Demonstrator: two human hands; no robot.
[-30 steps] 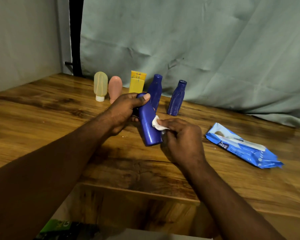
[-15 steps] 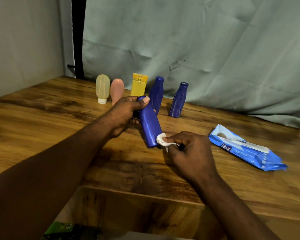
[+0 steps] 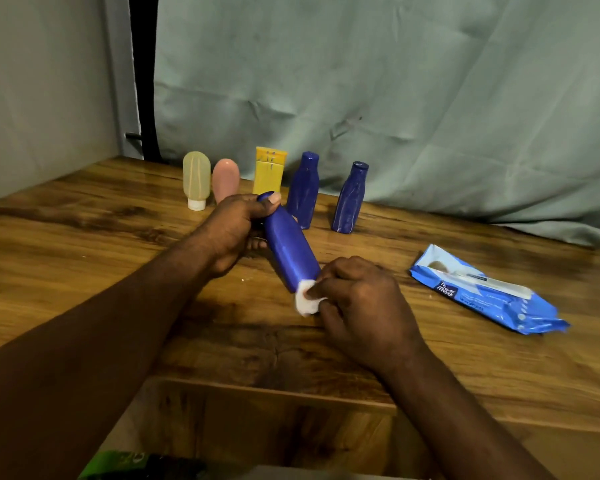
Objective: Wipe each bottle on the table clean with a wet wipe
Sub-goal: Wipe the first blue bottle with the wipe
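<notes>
The left hand [image 3: 234, 226] grips the blue bottle [image 3: 290, 249] near its cap, fingers curled round it – the right hand [image 3: 361, 303] pinches a white wet wipe [image 3: 305, 301] against its base

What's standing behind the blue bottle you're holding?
A yellow tube and a second blue bottle stand right behind the held blue bottle. The left hand covers the tube's base, so its cap cannot be seen.

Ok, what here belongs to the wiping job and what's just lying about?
Job: blue bottle in left hand, wet wipe in right hand, two standing blue bottles, yellow tube, pink bottle, pale green bottle, wipes pack.
Lying about: green object below the table.
</notes>
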